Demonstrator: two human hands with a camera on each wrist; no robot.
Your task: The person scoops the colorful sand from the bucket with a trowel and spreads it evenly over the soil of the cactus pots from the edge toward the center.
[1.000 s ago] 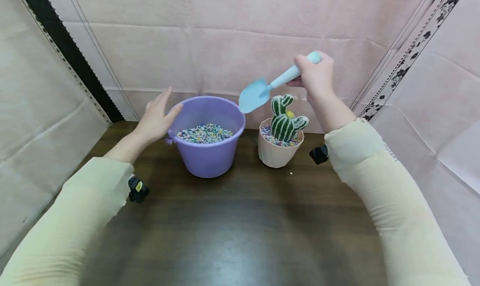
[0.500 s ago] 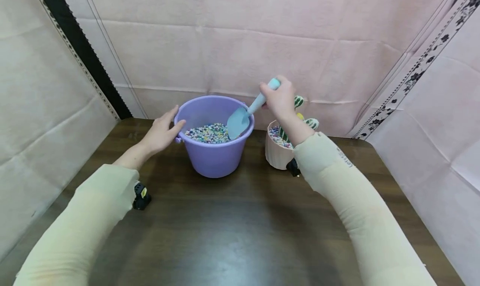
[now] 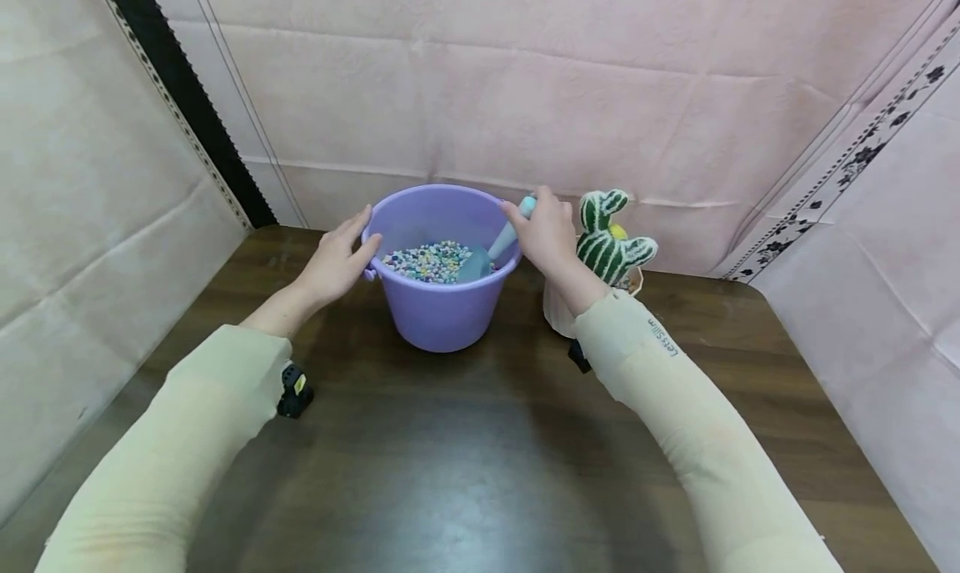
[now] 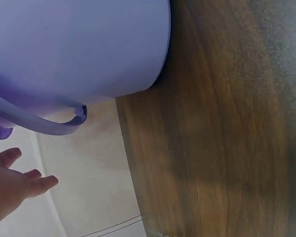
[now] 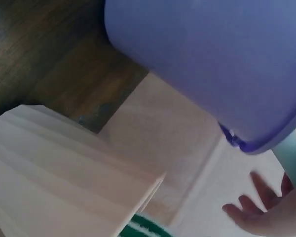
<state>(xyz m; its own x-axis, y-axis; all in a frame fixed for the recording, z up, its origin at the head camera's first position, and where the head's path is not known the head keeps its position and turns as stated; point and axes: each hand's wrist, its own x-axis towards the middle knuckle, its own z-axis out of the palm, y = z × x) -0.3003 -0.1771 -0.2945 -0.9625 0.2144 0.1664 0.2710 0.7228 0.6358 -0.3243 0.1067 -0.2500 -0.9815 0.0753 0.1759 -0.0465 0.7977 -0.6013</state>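
Observation:
A purple bucket [image 3: 442,319] holds many small coloured beads [image 3: 429,261]. My right hand [image 3: 549,235] grips the handle of a light-blue trowel [image 3: 504,239] just over the bucket's right rim. The trowel's blade dips into the beads, its tip hidden among them. At the left rim is my left hand [image 3: 333,260], fingers extended and thumb by the edge; in the left wrist view its fingers spread near the bucket's curved handle [image 4: 39,123]. A knitted green cactus [image 3: 609,239] stands in a ribbed cream pot [image 5: 64,173] behind my right forearm, which partly hides the pot.
Brown wooden table [image 3: 450,473] lies under everything. Pale cloth [image 3: 480,114] rises close behind the bucket and pot, with more cloth at both sides. The pot stands just right of the bucket, near my right wrist.
My right hand has moved left and down from above the cactus, bringing the trowel's blade into the beads. My left hand has come up to the bucket's rim.

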